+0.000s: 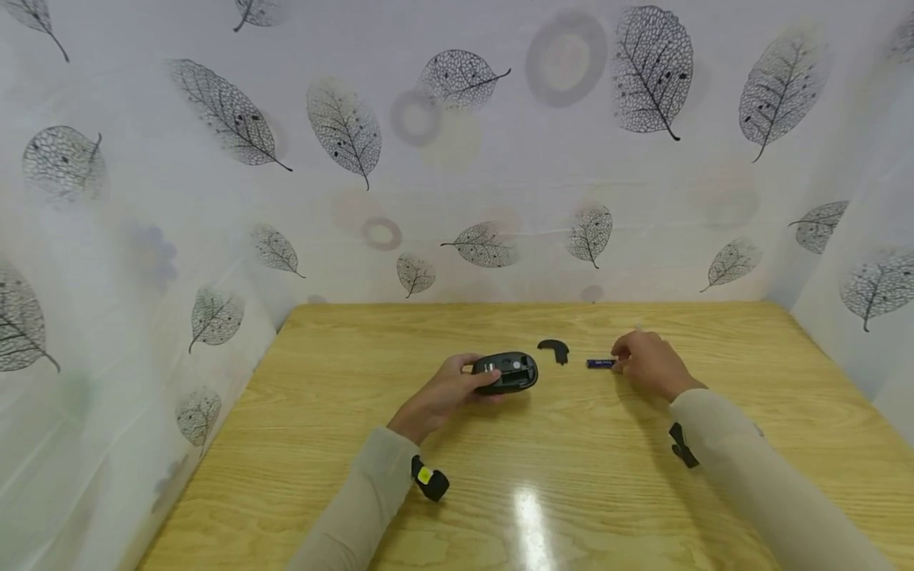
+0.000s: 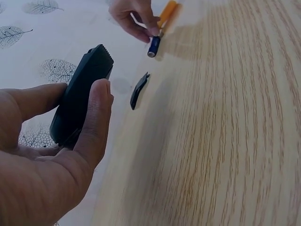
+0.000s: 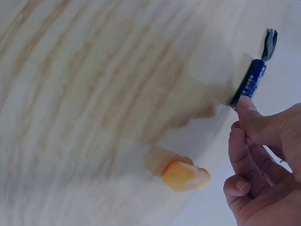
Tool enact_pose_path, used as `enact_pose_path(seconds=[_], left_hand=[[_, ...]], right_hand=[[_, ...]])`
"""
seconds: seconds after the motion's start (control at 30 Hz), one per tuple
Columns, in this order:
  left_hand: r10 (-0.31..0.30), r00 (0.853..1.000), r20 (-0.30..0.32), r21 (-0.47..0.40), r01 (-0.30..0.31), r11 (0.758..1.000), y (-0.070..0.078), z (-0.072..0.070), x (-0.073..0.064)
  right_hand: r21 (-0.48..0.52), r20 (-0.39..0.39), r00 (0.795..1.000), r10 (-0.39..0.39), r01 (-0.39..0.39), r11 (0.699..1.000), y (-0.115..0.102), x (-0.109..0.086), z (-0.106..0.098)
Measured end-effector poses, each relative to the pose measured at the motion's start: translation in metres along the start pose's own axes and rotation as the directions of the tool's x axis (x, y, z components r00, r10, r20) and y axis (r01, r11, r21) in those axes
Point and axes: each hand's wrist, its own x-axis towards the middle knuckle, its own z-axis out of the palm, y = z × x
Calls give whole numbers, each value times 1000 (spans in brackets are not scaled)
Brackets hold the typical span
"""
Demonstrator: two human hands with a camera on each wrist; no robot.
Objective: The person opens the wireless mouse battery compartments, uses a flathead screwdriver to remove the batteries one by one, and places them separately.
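Observation:
My left hand (image 1: 446,392) holds a black computer mouse (image 1: 524,382) underside up, thumb across it, with its battery bay open. The left wrist view shows the mouse (image 2: 77,101) edge-on between thumb and fingers, raised off the table. To the right, my right hand (image 1: 650,365) pinches one end of a dark blue battery (image 1: 598,364) with thumb and fingertips, low over the table. The battery (image 3: 249,84) shows white print in the right wrist view. Between the hands lies a curved black battery cover (image 1: 555,349).
An orange object (image 3: 186,176), blurred and partly see-through, lies near my right hand; its kind is unclear. The wood-grain table (image 1: 485,492) ends at a white curtain (image 1: 514,182) with leaf prints at the back and sides.

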Motion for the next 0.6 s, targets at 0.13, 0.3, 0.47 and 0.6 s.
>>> enact_pose_path(seconds=[0.13,0.3,0.47,0.6], left_hand=[[-1,1000,-5,15,1,1000,-1,-1,0],[-8,1000,-28,28,9,1000,-2,-2,-1],[-23,998,-52,35,25,999,-4,-3,-2],[-34,997,-70,67,38,997,-6,-4,-3]], right_hand=[[-9,-6,1000,-3,3,1000,-2,-2,-7],[-5,-15,1000,10,-10,1000,-5,-6,-17],[-11,-44,999,10,-10,1000,-7,-10,-25],[-19,-59,998,-4,3,1000,-7,-14,-29]])
